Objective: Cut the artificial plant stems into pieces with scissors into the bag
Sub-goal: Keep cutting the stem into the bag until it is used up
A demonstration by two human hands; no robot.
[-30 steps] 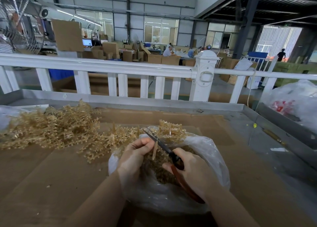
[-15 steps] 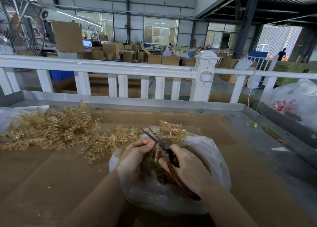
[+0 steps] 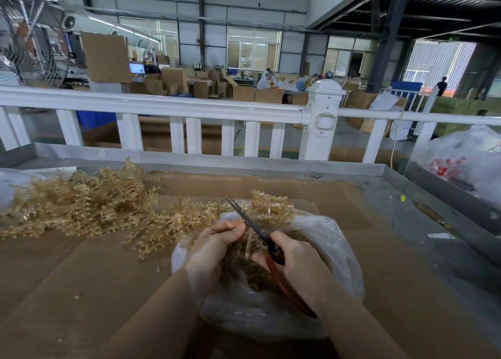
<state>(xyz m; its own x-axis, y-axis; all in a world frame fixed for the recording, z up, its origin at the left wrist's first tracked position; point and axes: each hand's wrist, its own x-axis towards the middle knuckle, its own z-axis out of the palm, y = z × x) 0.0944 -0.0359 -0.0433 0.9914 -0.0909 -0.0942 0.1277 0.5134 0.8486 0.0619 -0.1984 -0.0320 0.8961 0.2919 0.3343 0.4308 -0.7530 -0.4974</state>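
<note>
The left hand pinches a stem over the open bag on the bench so pieces drop in, while right-hand fingers grip the scissors.

Golden-tan plant stems, red-handled scissors with dark blades, a clear bag, brown cardboard, white railing.

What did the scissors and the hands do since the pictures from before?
The scissors opened half a second ago and have now snapped nearly shut beside the stem. The right hand squeezed the handles. The left hand still pinches the stem over the bag. The pile of stems stayed put.
</note>
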